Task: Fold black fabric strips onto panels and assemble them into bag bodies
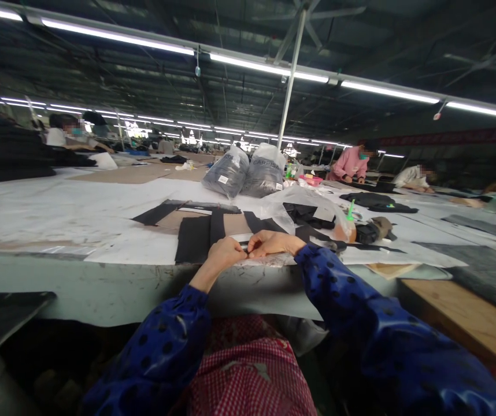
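Black strip [244,245], seemingly fabric, lies at the near edge of the white surface [57,214], between the left hand [226,252] and the right hand [269,242]. Each grip appears pinched at the fingertips on it, probably to steady it close to the body. A black panel [192,238] lies just left; farther left the surface gives sideways room, while a clear plastic bag [276,205] limits reach beyond the right hand.

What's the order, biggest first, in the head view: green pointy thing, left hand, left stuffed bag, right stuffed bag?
1. Left stuffed bag and right stuffed bag: too alike to rank
2. Left hand
3. Green pointy thing
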A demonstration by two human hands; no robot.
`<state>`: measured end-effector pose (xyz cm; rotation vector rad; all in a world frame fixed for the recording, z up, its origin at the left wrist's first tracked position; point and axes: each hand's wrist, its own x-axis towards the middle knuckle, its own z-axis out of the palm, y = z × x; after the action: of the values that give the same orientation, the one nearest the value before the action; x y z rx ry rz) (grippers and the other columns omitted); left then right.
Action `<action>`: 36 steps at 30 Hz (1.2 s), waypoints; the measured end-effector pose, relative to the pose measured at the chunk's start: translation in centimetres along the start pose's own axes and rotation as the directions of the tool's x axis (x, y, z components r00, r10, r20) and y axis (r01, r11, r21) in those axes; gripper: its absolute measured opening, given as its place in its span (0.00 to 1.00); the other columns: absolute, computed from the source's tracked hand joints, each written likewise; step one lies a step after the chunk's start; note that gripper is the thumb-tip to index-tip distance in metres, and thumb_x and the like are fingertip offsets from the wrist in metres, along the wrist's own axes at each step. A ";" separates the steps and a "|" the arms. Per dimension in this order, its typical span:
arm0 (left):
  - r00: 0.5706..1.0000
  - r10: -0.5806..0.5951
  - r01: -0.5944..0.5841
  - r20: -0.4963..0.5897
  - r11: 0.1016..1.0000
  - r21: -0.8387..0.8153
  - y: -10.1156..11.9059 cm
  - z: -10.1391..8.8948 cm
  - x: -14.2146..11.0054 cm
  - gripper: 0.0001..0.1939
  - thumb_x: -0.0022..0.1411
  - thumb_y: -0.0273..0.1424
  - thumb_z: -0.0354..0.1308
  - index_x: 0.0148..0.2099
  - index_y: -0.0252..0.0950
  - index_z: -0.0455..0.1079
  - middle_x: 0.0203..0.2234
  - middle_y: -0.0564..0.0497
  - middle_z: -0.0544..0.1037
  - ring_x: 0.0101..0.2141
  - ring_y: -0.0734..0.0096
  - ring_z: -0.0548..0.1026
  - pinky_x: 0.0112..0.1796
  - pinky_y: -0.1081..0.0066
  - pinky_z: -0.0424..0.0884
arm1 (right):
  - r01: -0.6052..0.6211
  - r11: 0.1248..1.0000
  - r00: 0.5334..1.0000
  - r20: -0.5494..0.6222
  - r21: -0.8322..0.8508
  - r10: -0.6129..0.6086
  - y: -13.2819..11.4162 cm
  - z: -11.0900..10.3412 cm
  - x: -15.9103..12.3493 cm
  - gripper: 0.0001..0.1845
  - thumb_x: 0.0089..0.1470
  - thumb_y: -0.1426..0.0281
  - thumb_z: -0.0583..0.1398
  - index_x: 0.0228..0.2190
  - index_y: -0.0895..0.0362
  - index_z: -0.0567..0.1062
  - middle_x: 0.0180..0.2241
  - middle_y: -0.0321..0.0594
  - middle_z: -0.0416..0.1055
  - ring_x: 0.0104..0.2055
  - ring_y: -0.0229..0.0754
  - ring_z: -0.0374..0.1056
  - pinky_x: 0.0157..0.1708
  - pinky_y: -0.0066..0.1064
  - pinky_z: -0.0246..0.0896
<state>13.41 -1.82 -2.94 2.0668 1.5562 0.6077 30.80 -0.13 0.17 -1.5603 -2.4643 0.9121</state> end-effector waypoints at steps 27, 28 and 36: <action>0.997 -0.025 0.029 -0.072 0.997 0.067 -1.8 -1.2 -1.3 0.09 0.49 0.30 0.59 0.31 0.35 0.80 0.28 0.45 0.80 0.33 0.58 0.76 0.33 0.67 0.63 | -0.107 0.993 0.994 -0.018 -0.042 0.106 -1.7 0.5 0.7 0.12 0.50 0.65 0.64 0.24 0.60 0.70 0.19 0.31 0.60 0.23 0.33 0.56 0.23 0.25 0.49; 0.997 -0.035 0.040 -0.066 0.996 0.078 -1.6 -1.2 -1.2 0.09 0.48 0.31 0.60 0.31 0.35 0.80 0.27 0.44 0.80 0.33 0.58 0.76 0.33 0.67 0.63 | -0.114 0.991 0.993 -0.038 -0.065 0.112 -1.9 0.6 0.6 0.11 0.49 0.65 0.65 0.24 0.60 0.71 0.19 0.32 0.61 0.24 0.34 0.58 0.23 0.26 0.49; 0.997 -0.073 0.075 -0.022 0.990 0.120 -1.4 -1.8 -0.7 0.10 0.47 0.34 0.62 0.31 0.35 0.81 0.24 0.46 0.79 0.31 0.60 0.76 0.32 0.69 0.64 | -0.114 0.956 0.987 -0.140 -0.271 0.078 -3.3 0.8 0.3 0.20 0.46 0.54 0.67 0.31 0.60 0.76 0.31 0.41 0.73 0.33 0.43 0.67 0.27 0.27 0.55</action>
<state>11.07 -1.98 -2.43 2.0853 1.7099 0.5172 27.77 -1.26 1.16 -1.7752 -2.5309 0.4705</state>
